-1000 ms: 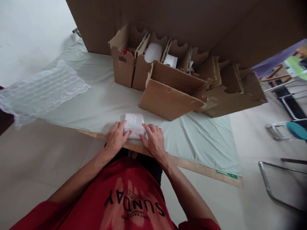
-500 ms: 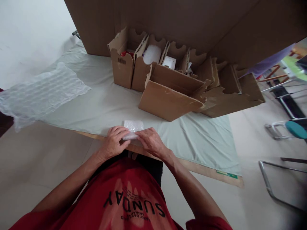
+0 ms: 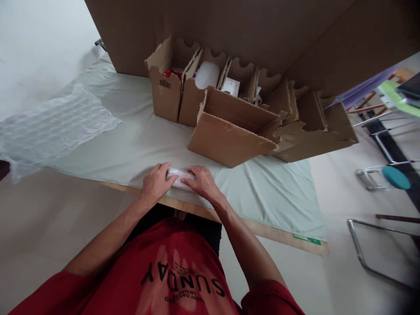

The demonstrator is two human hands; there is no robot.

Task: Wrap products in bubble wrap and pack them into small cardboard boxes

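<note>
A small roll of bubble wrap [image 3: 180, 177], whitish and shiny, lies near the front edge of the cloth-covered table [image 3: 138, 140]. My left hand [image 3: 156, 181] grips its left end, fingers over the far side and thumb on the near side. On the right end, my right hand [image 3: 201, 180] holds it the same way. Whatever may be inside the roll is hidden.
A bubble wrap sheet [image 3: 55, 127] lies at the left, overhanging the table edge. Cardboard bins [image 3: 166, 96] holding assorted items stand in a row at the back, with another cardboard box [image 3: 229, 140] in front. A stool [image 3: 395, 177] stands on the floor at right.
The flat flap of bubble wrap beyond my hands is now wound into the roll. Both hands have moved slightly forward with it, away from my body.
</note>
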